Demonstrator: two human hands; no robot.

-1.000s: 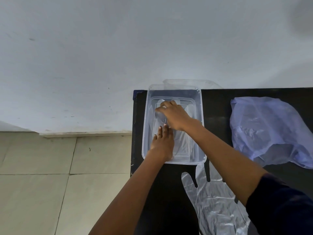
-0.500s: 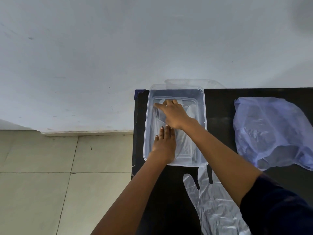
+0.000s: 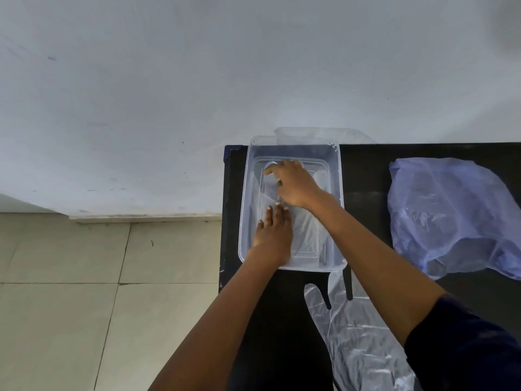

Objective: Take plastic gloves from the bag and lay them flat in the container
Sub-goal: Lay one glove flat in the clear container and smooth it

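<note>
Fingers of left hand [image 3: 273, 232] flat on glove [image 3: 306, 230], right hand [image 3: 293, 184] fingers curled, grip unclear, container [image 3: 337, 176] unlabelled

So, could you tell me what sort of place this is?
Probably a plain indoor room, home or workroom: a black table against a bare white wall, a tiled floor, and a clear plastic container being packed.

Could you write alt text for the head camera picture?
Both hands, left hand flat and right hand further in, smooth a plastic glove inside a clear container on a black table.
</note>
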